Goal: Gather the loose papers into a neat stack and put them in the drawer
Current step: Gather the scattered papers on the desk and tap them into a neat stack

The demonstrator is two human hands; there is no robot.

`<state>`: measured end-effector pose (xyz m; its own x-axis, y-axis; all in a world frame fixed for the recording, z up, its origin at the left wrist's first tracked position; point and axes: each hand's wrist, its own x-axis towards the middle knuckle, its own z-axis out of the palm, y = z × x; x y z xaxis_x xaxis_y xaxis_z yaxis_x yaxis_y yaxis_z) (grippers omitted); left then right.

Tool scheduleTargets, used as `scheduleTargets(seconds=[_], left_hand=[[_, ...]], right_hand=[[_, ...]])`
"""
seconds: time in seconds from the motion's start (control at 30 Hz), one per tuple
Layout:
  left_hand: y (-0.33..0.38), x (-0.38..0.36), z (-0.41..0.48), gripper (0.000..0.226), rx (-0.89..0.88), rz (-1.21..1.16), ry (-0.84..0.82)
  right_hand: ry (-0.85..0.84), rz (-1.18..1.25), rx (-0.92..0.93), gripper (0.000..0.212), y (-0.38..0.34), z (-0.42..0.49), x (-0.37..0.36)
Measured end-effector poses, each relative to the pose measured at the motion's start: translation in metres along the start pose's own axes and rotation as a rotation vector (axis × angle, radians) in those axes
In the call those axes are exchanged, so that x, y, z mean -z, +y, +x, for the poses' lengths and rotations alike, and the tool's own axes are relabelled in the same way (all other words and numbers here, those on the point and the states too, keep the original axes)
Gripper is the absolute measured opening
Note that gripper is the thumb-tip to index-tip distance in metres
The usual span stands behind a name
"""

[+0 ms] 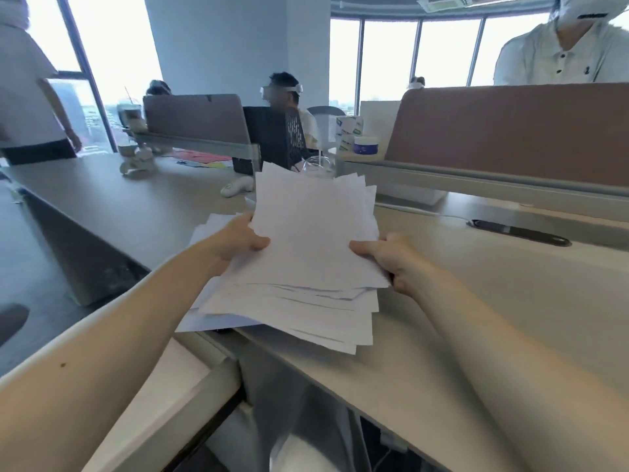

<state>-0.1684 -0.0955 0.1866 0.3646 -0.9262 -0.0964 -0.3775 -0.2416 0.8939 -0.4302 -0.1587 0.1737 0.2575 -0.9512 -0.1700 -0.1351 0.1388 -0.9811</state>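
Papers (306,240), long axis away, far-end-up

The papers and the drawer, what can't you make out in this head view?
- Papers: any print is too blurred to read; how many sheets cannot be counted.
- Left hand and right hand: their fingers are hidden under the papers.
- Drawer: its front runs off the bottom edge, and the left arm covers part of it.
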Motion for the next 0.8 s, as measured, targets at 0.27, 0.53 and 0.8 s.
scheduleTargets(seconds=[0.27, 0.53, 0.8], left_hand=[[-0.043, 0.051, 0.026, 0.025, 0.143, 0.025, 0.316], [-0.067, 0.075, 0.02, 0.031, 0.264, 0.449, 0.329], [-0.055, 0.086, 0.016, 0.051, 0.353, 0.426, 0.206]], right_hand=[[-0.181, -0.406, 0.026, 0.02, -0.006, 0.033, -0.074], [-0.014, -0.979, 0.217, 0.037, 0.003, 0.051, -0.087], [-0.156, -0.724, 0.166, 0.037, -0.003, 0.047, -0.099]])
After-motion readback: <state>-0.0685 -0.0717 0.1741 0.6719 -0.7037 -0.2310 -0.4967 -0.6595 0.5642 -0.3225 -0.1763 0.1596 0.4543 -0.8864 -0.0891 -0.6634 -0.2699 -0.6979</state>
